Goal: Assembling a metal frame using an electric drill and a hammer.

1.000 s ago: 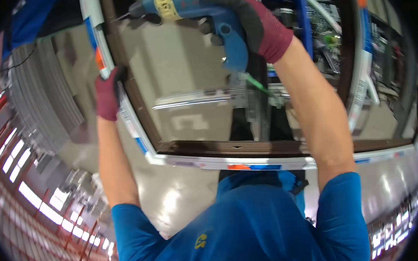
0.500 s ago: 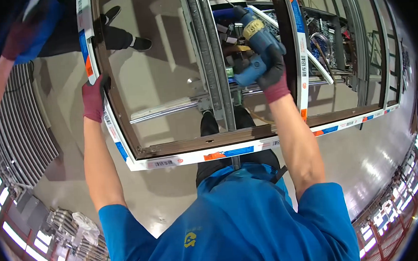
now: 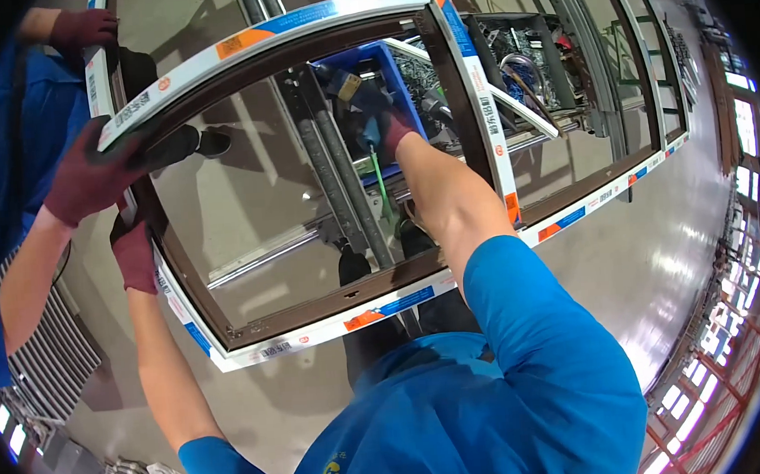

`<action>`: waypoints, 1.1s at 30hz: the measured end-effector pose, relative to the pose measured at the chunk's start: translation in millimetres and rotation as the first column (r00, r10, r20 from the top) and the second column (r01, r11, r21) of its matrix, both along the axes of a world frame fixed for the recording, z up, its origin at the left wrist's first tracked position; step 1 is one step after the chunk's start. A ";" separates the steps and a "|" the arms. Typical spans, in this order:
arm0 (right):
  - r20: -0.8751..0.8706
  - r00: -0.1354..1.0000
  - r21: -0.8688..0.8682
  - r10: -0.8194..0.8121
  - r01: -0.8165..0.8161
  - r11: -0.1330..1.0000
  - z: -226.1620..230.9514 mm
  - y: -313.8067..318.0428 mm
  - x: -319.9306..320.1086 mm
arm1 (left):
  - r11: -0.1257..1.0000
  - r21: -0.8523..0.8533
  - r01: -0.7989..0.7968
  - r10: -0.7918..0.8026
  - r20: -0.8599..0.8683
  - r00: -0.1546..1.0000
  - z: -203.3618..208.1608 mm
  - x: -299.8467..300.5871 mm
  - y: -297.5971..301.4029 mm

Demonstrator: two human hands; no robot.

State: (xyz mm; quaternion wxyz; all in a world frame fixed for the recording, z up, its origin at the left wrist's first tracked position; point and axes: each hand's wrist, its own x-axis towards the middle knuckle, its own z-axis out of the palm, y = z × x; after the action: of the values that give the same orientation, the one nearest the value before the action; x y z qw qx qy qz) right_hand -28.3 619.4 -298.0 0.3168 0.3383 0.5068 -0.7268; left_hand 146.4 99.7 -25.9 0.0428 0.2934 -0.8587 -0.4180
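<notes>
A large brown window frame (image 3: pixel 362 288) with white, blue and orange protective film lies in front of me. My left hand (image 3: pixel 135 258), in a maroon and black glove, is closed around its left side bar. Reaching down through the frame's opening, my gloved right hand (image 3: pixel 396 133) is at a blue bin (image 3: pixel 403 94). It is closed on the blue power drill (image 3: pixel 349 89), which has a yellow patch and is blurred and partly shaded. A smaller brown sash (image 3: pixel 249 67) with the same film lies tilted across the far part of the large frame.
A co-worker's gloved hand (image 3: pixel 85 178) holds the sash's left corner; their other hand (image 3: pixel 83 29) is at the large frame's far left. A dark metal rail (image 3: pixel 326 153) runs beneath. Right of the bin stands a hardware tray (image 3: pixel 522 60). Stacked profiles (image 3: pixel 48 339) lie left.
My right hand has lowered the drill through the frame to the blue bin. The co-worker has come closer, and the sash now lies over the large frame. My left hand still grips the side bar.
</notes>
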 end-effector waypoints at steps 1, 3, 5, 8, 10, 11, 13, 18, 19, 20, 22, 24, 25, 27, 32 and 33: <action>0.018 0.999 -0.137 -0.027 0.029 0.990 -4.2 -1.3 11.8 | 1.000 -0.013 -0.020 0.020 0.008 1.000 0.6 19.1 -8.3; 0.024 0.995 -0.095 -0.092 0.094 0.991 -46.7 66.4 -32.6 | 0.902 -0.391 0.184 -0.197 0.008 0.980 3.0 -49.4 23.7; 0.007 0.995 0.273 0.101 -0.099 0.957 -14.9 47.0 -7.2 | 0.911 -0.403 0.087 -0.065 0.067 0.996 16.6 -7.2 53.6; 0.067 0.681 0.623 0.729 -0.599 0.502 128.2 -12.6 51.5 | 0.872 -0.485 -0.069 0.150 0.131 0.980 45.8 54.0 91.6; -0.037 0.522 0.540 0.852 -0.707 0.457 239.7 4.4 69.3 | 0.891 -0.444 -0.099 0.250 0.297 0.921 59.4 79.3 118.1; -0.145 0.454 0.475 0.879 -0.748 0.464 296.0 18.1 84.5 | 0.821 -0.571 -0.009 0.261 0.361 0.895 50.1 106.9 108.0; -0.479 0.165 0.796 0.862 -0.332 0.506 307.8 70.4 118.5 | 0.818 -0.575 0.015 0.267 0.402 0.876 45.6 114.1 122.1; -0.467 0.123 0.884 0.876 0.086 0.460 373.5 202.9 136.6 | 0.828 -0.552 0.100 0.333 0.626 0.705 35.3 140.2 130.4; -0.318 0.243 0.948 0.916 0.070 0.311 356.2 212.6 146.0 | 0.813 -0.569 0.121 0.357 0.651 0.670 33.0 153.6 116.1; -0.145 0.363 0.989 0.920 0.034 0.143 346.0 219.3 152.1 | 0.810 -0.575 0.119 0.363 0.650 0.668 30.9 160.0 110.9; -0.142 0.442 0.936 0.886 -0.230 0.265 350.9 225.5 152.0 | 0.787 -0.608 0.105 0.407 0.640 0.652 28.6 166.5 107.8; -0.065 0.527 0.763 0.847 -0.521 0.383 335.6 240.9 153.0 | 0.780 -0.618 0.094 0.415 0.624 0.662 28.2 137.1 135.7; -0.062 0.532 0.766 0.844 -0.517 0.382 329.6 241.8 155.6 | 0.754 -0.654 0.061 0.463 0.595 0.657 36.3 129.3 145.2; -0.144 0.488 0.809 0.861 -0.443 0.386 319.1 245.1 160.4 | 0.691 -0.722 -0.017 0.457 0.419 0.784 32.7 146.0 136.0; -0.127 0.402 0.795 0.907 -0.505 0.335 351.0 240.2 158.5 | 0.712 -0.696 -0.089 0.415 0.315 0.854 55.7 139.5 148.3; -0.120 0.395 0.819 0.911 -0.479 0.316 348.6 241.9 161.4 | 0.719 -0.690 -0.085 0.410 0.322 0.854 54.3 141.1 151.9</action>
State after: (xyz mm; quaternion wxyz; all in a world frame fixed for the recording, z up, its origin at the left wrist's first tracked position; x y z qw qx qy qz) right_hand 133.0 861.3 50.6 0.2999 -0.0824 0.8947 -0.3206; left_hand 287.5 251.6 28.4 -0.0016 0.4639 -0.8859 -0.0012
